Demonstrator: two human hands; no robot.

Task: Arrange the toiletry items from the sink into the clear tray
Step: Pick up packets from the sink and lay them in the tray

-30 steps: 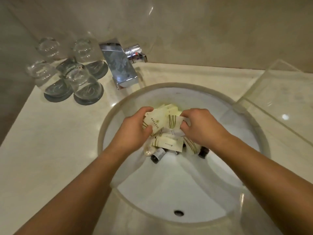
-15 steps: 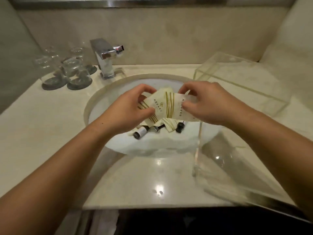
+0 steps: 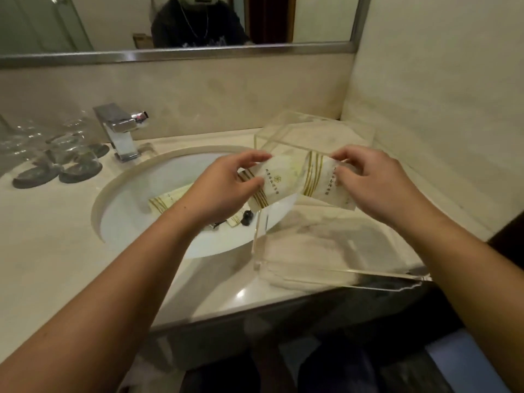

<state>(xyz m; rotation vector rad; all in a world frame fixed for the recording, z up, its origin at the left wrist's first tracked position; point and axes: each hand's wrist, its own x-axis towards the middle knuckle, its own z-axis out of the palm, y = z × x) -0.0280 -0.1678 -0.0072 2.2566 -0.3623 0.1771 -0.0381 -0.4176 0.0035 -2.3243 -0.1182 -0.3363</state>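
Note:
My left hand [image 3: 226,185] grips a cream toiletry packet with gold stripes [image 3: 272,182]. A second, similar packet [image 3: 323,185] is pinched in my right hand [image 3: 371,182]. Both packets hover over the near-left corner of the clear tray [image 3: 340,276], which stands on the counter right of the sink [image 3: 136,222]. More striped packets [image 3: 166,201] and small dark-capped bottles [image 3: 246,218] lie in the sink bowl, partly hidden behind my left forearm.
A chrome faucet [image 3: 119,134] stands behind the sink. Upturned glasses on dark coasters [image 3: 56,163] crowd the counter's back left. A mirror [image 3: 198,24] and marble wall close off the back; a side wall rises right of the tray.
Both hands lifted packets out of the sink pile and carried them right, over the tray's corner. The view has pulled back and up, bringing the mirror into sight.

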